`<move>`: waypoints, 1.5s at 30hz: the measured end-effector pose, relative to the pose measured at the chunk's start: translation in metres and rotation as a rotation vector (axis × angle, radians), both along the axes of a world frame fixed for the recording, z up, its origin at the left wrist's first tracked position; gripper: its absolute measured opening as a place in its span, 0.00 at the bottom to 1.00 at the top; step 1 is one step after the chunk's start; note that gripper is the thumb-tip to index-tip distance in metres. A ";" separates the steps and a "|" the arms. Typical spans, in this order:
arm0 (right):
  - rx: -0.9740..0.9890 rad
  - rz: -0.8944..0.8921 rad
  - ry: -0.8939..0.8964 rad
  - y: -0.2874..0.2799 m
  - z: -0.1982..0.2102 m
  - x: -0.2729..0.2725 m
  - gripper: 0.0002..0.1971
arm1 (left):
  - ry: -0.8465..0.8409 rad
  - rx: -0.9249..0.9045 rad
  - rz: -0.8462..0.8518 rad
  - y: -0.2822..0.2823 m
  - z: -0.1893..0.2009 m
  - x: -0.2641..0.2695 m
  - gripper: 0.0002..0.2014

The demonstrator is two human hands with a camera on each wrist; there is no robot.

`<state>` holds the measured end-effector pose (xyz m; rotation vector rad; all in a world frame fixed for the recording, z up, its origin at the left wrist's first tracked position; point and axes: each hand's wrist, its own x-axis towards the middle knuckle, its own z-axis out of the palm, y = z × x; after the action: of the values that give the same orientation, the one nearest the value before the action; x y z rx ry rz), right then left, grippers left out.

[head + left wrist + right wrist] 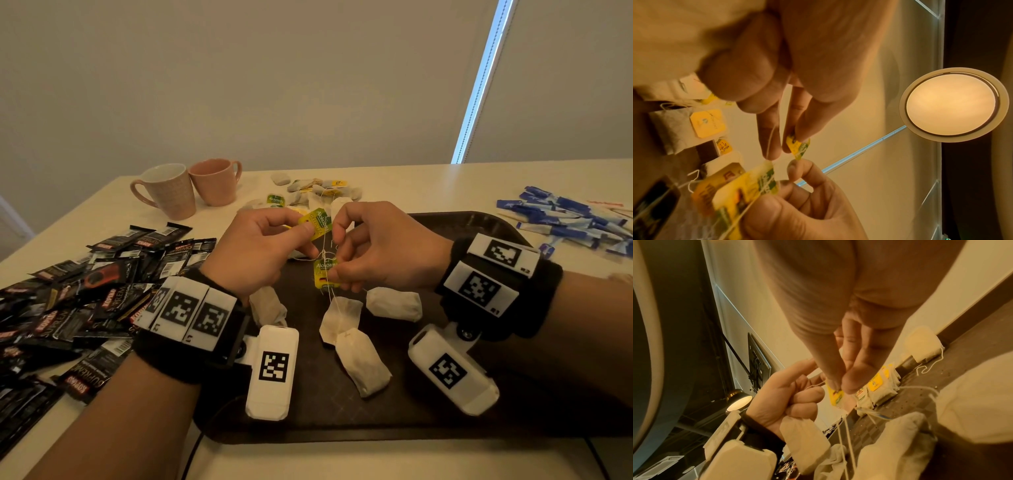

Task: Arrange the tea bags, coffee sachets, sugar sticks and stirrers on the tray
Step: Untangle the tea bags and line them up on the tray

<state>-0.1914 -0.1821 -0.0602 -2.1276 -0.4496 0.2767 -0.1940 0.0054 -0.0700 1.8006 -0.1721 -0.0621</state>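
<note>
Head view: over the dark tray point(479, 222) on the bench point(428, 185), the left hand point(260, 250) pinches a yellow tea-bag tag point(317, 222); the right hand point(380, 246) pinches a second tag point(324, 274), strings tangled between. Left wrist view: fingertips point(772, 151) pinch string. Right wrist view: tea bags point(900, 451) lie on the tray.

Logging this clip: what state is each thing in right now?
Left hand: pinches upper tag.
Right hand: pinches lower tag.
Strings: knotted between tags.
Tray: holds loose tea bags.
Coffee sachets: piled off tray.
Sugar sticks: heaped off tray.
Mugs: upright.
</note>
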 end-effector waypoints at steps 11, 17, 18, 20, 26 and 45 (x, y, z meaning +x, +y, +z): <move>0.111 0.078 -0.009 -0.005 0.000 -0.001 0.13 | 0.019 0.009 0.000 -0.002 0.003 -0.003 0.06; 0.121 0.076 0.023 -0.005 0.000 -0.002 0.11 | 0.030 0.026 0.025 -0.001 0.002 -0.001 0.06; 0.110 0.076 0.025 -0.006 0.000 -0.001 0.13 | 0.032 0.031 0.026 -0.001 0.002 -0.001 0.06; 0.111 0.075 0.038 -0.007 0.000 0.000 0.16 | 0.030 0.041 0.030 -0.001 0.001 0.000 0.05; 0.203 0.085 0.041 -0.002 -0.002 -0.002 0.07 | 0.037 0.042 0.017 -0.001 0.002 -0.001 0.06; 0.454 0.007 0.109 -0.017 0.013 -0.001 0.03 | 0.054 0.015 0.011 -0.002 0.002 -0.001 0.07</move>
<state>-0.1926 -0.1995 -0.0468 -1.6607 -0.4116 0.2646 -0.1946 0.0033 -0.0683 1.8132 -0.1233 -0.1039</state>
